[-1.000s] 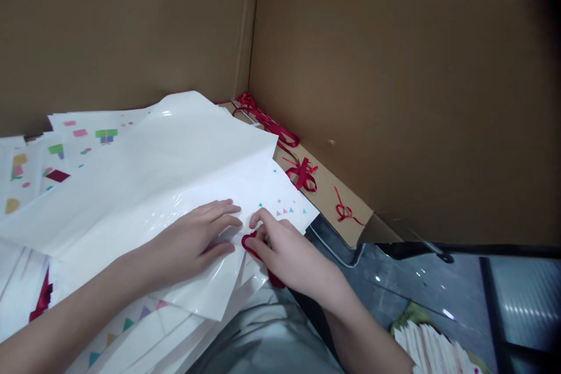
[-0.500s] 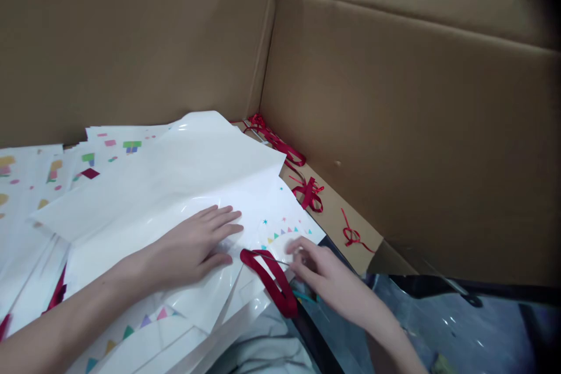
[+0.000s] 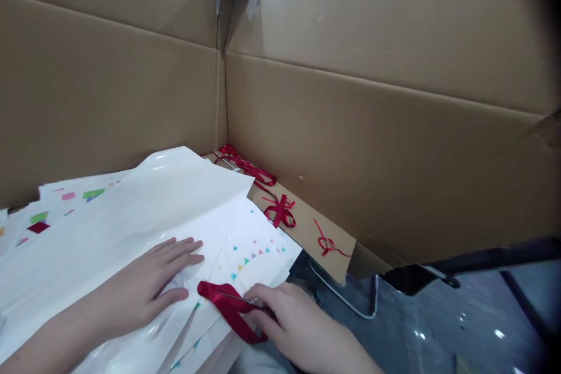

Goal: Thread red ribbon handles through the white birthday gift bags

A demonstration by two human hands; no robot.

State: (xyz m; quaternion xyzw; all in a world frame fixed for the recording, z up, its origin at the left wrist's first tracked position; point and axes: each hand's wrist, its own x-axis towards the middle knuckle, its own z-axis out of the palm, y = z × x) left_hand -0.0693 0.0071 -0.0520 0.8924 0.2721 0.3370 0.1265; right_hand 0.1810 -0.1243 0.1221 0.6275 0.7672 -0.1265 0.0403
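My left hand (image 3: 169,272) lies flat with fingers spread on a large glossy white sheet (image 3: 175,198), part of a stack with coloured prints. Near the sheets' right corner, a wide red ribbon (image 3: 232,312) forms a loop at the paper edge. My right hand (image 3: 289,315) is closed in a pinch beside the loop, around a thin dark metal tool (image 3: 269,311) whose slim shaft runs along the ribbon. The ribbon touches my right fingertips; whether they also grip it is hard to see. The tool's exact kind is hidden.
Tall cardboard walls (image 3: 350,146) meet in a corner behind the stack. Tangled red ribbons (image 3: 280,210) and a small red bow (image 3: 326,243) lie on a cardboard strip (image 3: 337,228) at right. A bent metal bar (image 3: 350,304) and shiny floor (image 3: 421,327) show lower right.
The view has tilted up and shifted right, showing more of the walls. My right fingers have come closer to the ribbon loop and now touch it. My left hand stays flat on the sheet.
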